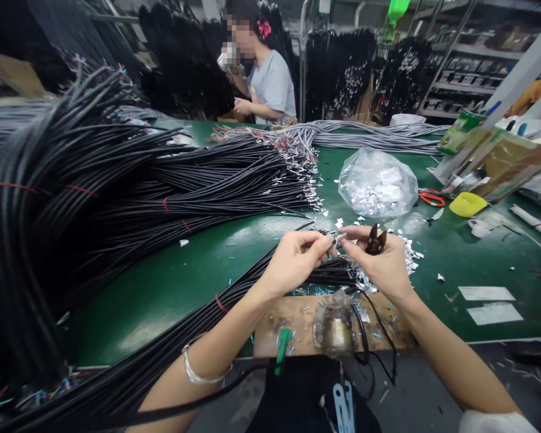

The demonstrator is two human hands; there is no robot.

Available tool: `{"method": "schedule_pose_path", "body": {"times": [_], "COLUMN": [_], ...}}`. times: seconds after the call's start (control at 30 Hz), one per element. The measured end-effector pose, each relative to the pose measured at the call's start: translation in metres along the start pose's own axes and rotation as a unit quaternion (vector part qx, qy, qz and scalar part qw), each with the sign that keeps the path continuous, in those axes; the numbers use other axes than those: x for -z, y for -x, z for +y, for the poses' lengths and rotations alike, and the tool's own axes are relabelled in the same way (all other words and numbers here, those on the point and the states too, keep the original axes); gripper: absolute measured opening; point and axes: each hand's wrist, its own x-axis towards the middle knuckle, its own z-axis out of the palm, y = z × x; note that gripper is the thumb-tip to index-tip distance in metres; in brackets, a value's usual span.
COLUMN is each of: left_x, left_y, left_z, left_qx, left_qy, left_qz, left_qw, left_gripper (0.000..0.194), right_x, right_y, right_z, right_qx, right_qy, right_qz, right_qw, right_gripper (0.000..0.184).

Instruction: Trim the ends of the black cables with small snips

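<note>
My left hand [300, 258] is closed in a pinch around the end of a black cable. My right hand [381, 261] pinches a small whitish strip [341, 237], perhaps foil, at that same cable end. Tucked in its grip is a pair of small dark cutters [375, 240], their parted tips pointing up. The fingertips of both hands nearly touch. Below them a tied bundle of black cables [243, 288] runs along my left forearm, its ends near silvery scraps [408, 255].
Larger black cable bundles [162, 180] fill the left. A plastic bag of scraps [379, 183] stands ahead, near orange-handled scissors [430, 196]. A wooden board [288, 322] carries a metal device [338, 328] at the front edge. Across the table a person [270, 81] holds a cup.
</note>
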Motion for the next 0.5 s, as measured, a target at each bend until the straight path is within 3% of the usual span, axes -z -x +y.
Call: {"method": "schedule_pose_path", "body": {"times": [0.27, 0.4, 0.5], "left_x": [0.0045, 0.0023, 0.0009], "left_y": [0.0030, 0.0026, 0.0023], "left_z": [0.0015, 0.0001, -0.0029], "left_qx": [-0.091, -0.117, -0.146], "left_qy": [-0.162, -0.198, -0.211], "left_qz": [0.047, 0.083, 0.094], "left_qw": [0.982, 0.970, 0.962], "left_gripper": [0.028, 0.023, 0.019], "right_x": [0.0014, 0.0021, 0.0006], "right_y": [-0.0004, -0.0015, -0.0039], "right_z": [-0.0042, -0.0016, 0.0038], "right_qx": [0.011, -0.016, -0.076], "right_qy": [-0.035, -0.069, -0.134], "right_qz": [-0.007, -0.042, -0.055], "right_qw": [0.999, 0.997, 0.986], "right_gripper": [0.011, 0.023, 0.029]}}
